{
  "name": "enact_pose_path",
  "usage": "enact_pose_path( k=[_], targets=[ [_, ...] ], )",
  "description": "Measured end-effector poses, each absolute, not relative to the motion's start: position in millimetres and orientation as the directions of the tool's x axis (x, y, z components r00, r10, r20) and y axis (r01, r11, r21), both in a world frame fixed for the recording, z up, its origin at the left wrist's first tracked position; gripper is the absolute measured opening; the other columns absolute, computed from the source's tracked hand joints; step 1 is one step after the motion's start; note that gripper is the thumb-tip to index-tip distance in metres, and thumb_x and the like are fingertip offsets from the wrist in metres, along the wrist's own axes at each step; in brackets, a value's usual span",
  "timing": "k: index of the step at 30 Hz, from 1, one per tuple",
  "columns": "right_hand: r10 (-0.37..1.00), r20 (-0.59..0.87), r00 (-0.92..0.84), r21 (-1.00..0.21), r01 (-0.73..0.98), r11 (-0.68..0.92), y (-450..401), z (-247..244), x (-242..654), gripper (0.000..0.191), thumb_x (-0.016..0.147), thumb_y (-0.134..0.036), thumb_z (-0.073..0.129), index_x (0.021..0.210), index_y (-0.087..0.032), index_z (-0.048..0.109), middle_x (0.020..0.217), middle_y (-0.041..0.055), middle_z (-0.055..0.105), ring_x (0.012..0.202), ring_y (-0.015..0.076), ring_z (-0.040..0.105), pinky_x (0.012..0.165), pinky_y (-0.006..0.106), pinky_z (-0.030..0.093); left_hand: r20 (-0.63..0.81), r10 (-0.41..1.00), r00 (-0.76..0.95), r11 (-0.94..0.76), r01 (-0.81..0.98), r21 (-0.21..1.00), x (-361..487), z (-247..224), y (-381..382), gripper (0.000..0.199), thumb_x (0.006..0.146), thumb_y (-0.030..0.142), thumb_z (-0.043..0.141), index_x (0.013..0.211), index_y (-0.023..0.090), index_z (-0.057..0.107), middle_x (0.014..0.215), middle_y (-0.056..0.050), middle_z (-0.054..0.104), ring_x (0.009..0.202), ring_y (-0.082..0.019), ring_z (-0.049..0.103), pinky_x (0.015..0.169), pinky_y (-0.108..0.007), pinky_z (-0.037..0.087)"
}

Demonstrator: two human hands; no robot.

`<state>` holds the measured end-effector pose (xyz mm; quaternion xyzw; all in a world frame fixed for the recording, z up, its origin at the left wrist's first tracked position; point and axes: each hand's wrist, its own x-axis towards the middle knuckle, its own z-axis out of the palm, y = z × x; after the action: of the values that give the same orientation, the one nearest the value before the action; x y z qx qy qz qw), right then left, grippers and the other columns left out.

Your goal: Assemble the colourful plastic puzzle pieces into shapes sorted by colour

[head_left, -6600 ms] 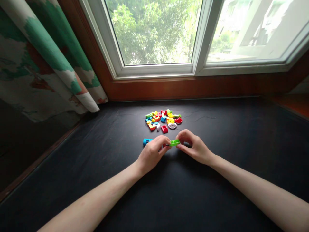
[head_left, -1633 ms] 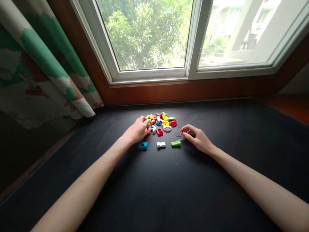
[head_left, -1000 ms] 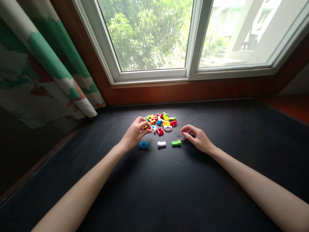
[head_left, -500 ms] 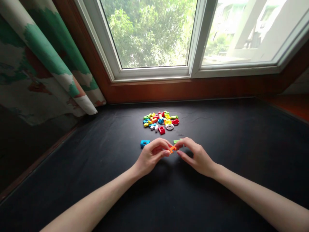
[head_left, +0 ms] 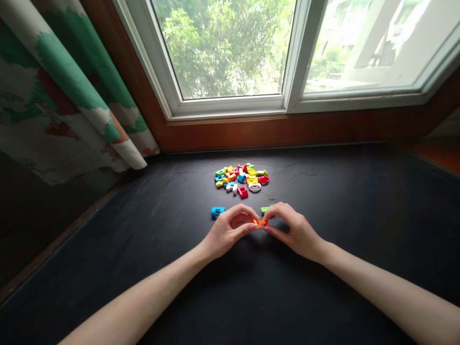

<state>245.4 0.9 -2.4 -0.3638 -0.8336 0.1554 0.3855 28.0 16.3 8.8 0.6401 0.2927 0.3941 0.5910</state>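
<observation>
Between my two hands is a small orange plastic building piece [head_left: 261,224] with a notch in its side. My left hand [head_left: 232,230] pinches its left end between thumb and fingers. At the right end, the thumb and fingertips of my right hand [head_left: 292,227] are closed on the same piece. A blue piece [head_left: 217,212] lies just beyond my left hand. Past the fingers of my right hand lies a green piece [head_left: 266,210], partly covered by them.
A pile of several coloured plastic pieces, among them a red one [head_left: 243,192] and a white ring-like one [head_left: 255,188], lies farther back on the black tabletop [head_left: 341,191]. Behind it stands a window [head_left: 230,103]. A patterned curtain [head_left: 89,91] hangs at the left.
The orange piece has turned from tilted to about level. My right thumb and fingers have closed on its right end. The view has shifted slightly.
</observation>
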Motion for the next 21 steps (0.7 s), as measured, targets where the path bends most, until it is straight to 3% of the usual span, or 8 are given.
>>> enact_pose_path(
  k=[10, 21],
  targets=[
    [0.677, 0.601, -0.424, -0.468, 0.501, 0.728, 1.4, -3.9, 247.3, 0.011, 0.092, -0.016, 0.062, 0.095, -0.025, 0.057, 0.096, 0.0055, 0.072, 0.093, 0.0232, 0.067, 0.081, 0.037, 0.053, 0.166, 0.857, 0.489, -0.163, -0.050, 0.985, 26.7, 4.1, 16.4, 0.032, 0.078, 0.031, 0.080, 0.099, 0.015, 0.062, 0.100, -0.006, 0.068, 0.092, -0.018, 0.066, 0.086, -0.031, 0.056],
    [0.714, 0.582, -0.389, -0.513, 0.506, 0.693, 0.6, -4.4, 248.7, 0.006, 0.092, -0.020, 0.062, 0.095, -0.024, 0.058, 0.091, 0.0048, 0.070, 0.086, 0.0230, 0.065, 0.077, 0.036, 0.052, 0.195, 0.860, 0.472, -0.214, -0.014, 0.977, 26.4, 1.8, 15.5, 0.032, 0.080, 0.028, 0.077, 0.105, 0.018, 0.059, 0.110, -0.009, 0.069, 0.100, -0.021, 0.068, 0.085, -0.032, 0.057]
  ],
)
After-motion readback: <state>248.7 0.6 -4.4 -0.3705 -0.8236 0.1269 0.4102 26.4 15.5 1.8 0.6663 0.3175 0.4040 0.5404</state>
